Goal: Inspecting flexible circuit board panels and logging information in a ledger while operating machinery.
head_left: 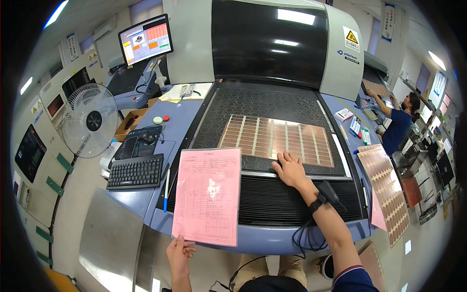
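A pink printed form [206, 194] in a clear sleeve is held upright over the machine's front edge. My left hand [180, 254] pinches its lower left corner between thumb and fingers. My right hand [291, 170] lies with fingers spread over the near edge of a copper circuit board panel [262, 138], apparently touching it. Rows of small rectangular patterns cover the panel, which lies flat on the dark bed [209, 129] with ring markings. On my right wrist is a black band with a small dark device [330, 192]. The form hides part of the bed's near left corner.
Left of the bed are a keyboard [135, 172], mouse [147, 137], pen [166, 202], fan [93, 121] and monitor [146, 40]. A tall copper panel [386, 192] leans at the right edge. A dark cable [307, 238] hangs in front. Another person [399, 121] works at the far right.
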Demonstrator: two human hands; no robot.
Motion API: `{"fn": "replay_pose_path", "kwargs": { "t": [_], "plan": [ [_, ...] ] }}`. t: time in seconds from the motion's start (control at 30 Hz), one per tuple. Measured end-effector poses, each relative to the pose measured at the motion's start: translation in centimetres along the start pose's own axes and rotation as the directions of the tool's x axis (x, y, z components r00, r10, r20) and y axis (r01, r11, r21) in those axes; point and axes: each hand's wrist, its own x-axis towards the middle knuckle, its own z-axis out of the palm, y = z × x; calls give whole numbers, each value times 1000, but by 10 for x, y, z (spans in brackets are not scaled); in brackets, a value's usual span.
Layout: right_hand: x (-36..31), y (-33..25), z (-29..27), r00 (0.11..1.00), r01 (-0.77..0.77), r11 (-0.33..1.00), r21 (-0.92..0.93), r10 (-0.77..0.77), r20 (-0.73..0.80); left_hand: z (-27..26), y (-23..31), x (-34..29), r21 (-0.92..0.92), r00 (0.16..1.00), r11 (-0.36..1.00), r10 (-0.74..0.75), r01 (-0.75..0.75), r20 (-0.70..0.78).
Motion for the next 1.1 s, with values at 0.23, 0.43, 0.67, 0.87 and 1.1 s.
{"fn": "replay_pose_path", "kwargs": {
  "t": [0.23,0.43,0.67,0.87,1.1],
  "plan": [
    [-6,-9,-14,991,36,998,55,-42,130,35,17,0,176,829,830,550,-529,-100],
    [-42,-39,-27,972,123,991,55,-132,193,-24,54,2,109,514,688,628,-717,-584],
    [-39,-53,-25,966,183,982,47,-188,175,-135,58,49,-370,840,754,477,-542,-259],
    [-36,-59,-31,951,161,973,164,-197,237,-95,89,107,-173,633,672,534,-720,-561],
    [-24,-57,-43,888,55,978,199,-139,438,-85,90,178,356,328,646,695,-675,-640]
  ]
}}
